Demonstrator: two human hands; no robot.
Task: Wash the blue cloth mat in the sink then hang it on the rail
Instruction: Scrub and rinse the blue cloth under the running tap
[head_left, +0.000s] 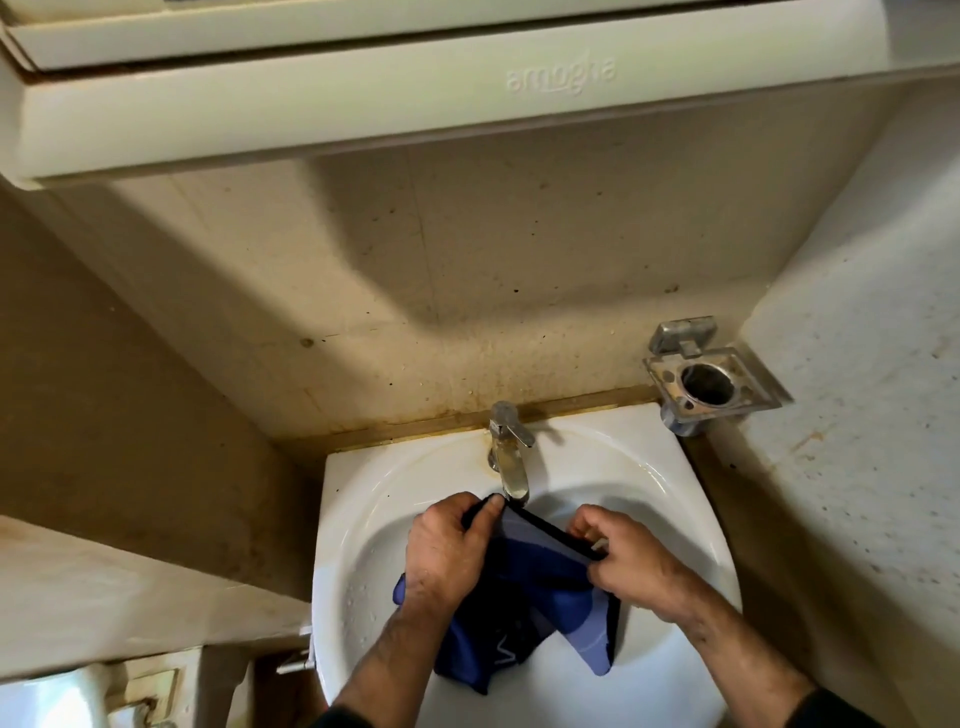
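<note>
The sink (358, 499) is a white round basin set against a stained beige wall, and everything here sits in relation to it. Over its bowl, both hands hold the mat (535, 587) — a blue cloth with lighter blue patches and a black edge. The mat hangs bunched between the hands, its lower folds drooping toward the near side of the bowl, one pale corner pointing down to the right.

The left hand (447, 545) grips the mat's top edge just under the tap's spout, fingers curled round the black hem, thumb and forefinger pinching the corner. The right hand (623, 556) pinches the same hem further right, fingers bent over the cloth. The stretch of hem between them is pulled fairly taut. Both forearms reach in from the near rim of the sink.

The tap (506, 447) stands at the back rim of the sink, chrome, its lever pointing right, its spout reaching over the bowl to just above the mat's top edge. Whether water runs from it I cannot tell — droplets speckle the bowl's left side.

Behind and to the right of the sink a metal holder (711, 382) with a round opening is fixed to the wall. High above the sink hangs a cream cabinet (363, 109) with raised lettering.
</note>
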